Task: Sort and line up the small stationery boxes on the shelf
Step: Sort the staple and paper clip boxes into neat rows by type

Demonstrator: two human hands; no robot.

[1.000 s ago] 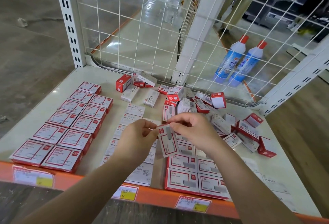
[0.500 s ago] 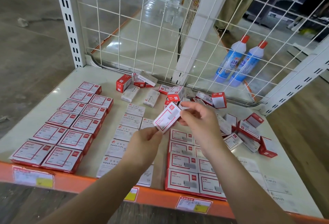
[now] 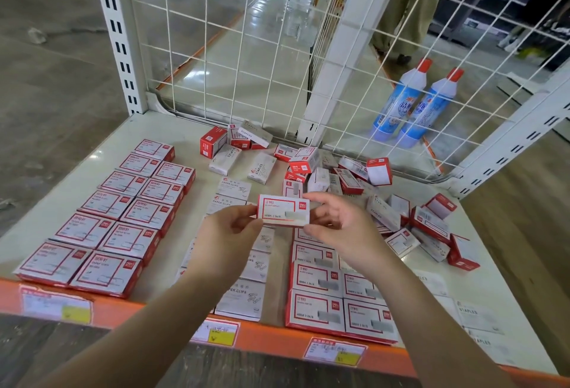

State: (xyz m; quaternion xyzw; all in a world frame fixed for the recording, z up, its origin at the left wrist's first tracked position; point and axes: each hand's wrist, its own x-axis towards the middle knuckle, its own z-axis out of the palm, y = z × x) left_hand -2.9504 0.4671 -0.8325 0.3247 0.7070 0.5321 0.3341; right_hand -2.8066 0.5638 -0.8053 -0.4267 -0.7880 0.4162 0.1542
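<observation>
A small red-and-white staple box [image 3: 283, 210] is held level above the shelf, label up. My left hand [image 3: 226, 235] pinches its left end and my right hand [image 3: 340, 229] holds its right end between thumb and fingers. Below the hands lie lined-up rows: red-framed boxes [image 3: 106, 221] on the left, white paper clip boxes [image 3: 243, 298] in the middle, red staple boxes [image 3: 336, 304] on the right. A loose heap of mixed boxes [image 3: 348, 178] lies at the back.
The white shelf [image 3: 481, 279] has an orange front edge [image 3: 268, 338] with price tags. A white wire mesh [image 3: 234, 48] closes the back. Two blue bottles [image 3: 413, 107] stand behind it. White staple boxes [image 3: 476, 315] lie flat at the front right.
The box, first upright and then tilted between my hands, has been turned flat with its label up. Both hands rose slightly and moved apart to its ends.
</observation>
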